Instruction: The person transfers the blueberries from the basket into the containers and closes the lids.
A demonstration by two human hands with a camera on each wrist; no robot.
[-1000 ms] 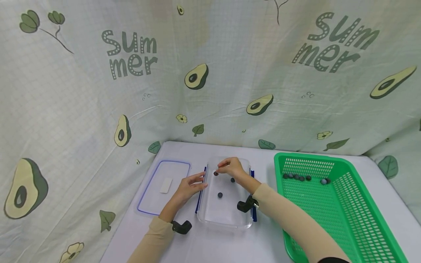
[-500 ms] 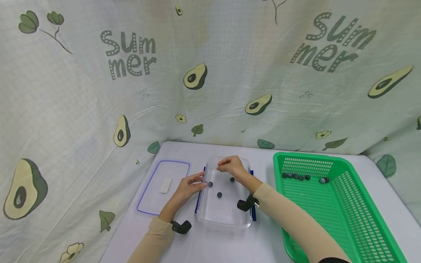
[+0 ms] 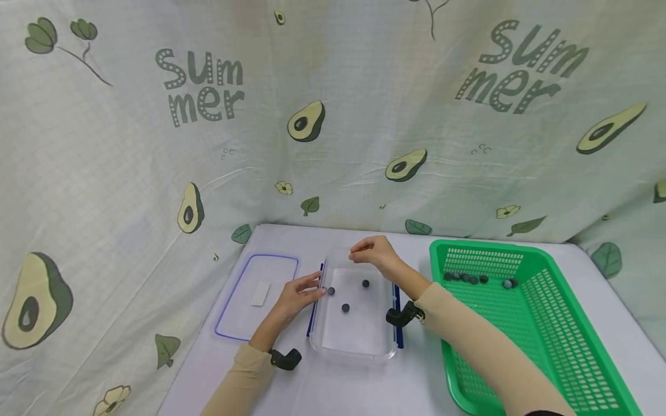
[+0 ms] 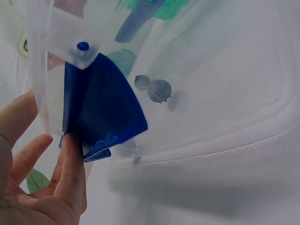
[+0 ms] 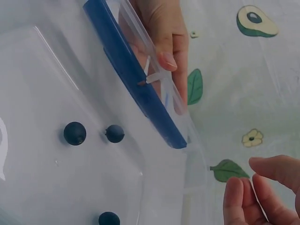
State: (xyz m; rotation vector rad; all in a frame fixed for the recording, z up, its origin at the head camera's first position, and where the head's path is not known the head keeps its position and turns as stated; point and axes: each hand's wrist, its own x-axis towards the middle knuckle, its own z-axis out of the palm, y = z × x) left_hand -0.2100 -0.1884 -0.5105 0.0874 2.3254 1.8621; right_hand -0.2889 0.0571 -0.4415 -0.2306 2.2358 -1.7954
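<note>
A transparent plastic box (image 3: 359,338) with blue side latches holds three blueberries; one blueberry (image 3: 346,308) lies mid-box, another blueberry (image 3: 366,283) farther back, and a smaller blueberry (image 3: 331,291) close to the left wall. My left hand (image 3: 298,297) is at the box's left side, fingers loosely extended, with a fingertip against the blue latch (image 4: 101,105) in the left wrist view. Over the box's far edge is my right hand (image 3: 376,253), raised, thumb and fingers loosely bent. Nothing shows between those fingertips (image 5: 233,190) in the right wrist view.
Right of the box stands a green perforated basket (image 3: 541,346) with several more blueberries (image 3: 473,279) near its back wall. A clear lid with a blue seal (image 3: 229,335) lies left of the box, bearing a white rectangle (image 3: 261,293). A printed curtain (image 3: 354,190) hangs behind the table.
My right hand has released a blueberry into the box; it rolled left to the wall near my left hand. The right hand then rose back and slightly right. My left hand stayed put.
</note>
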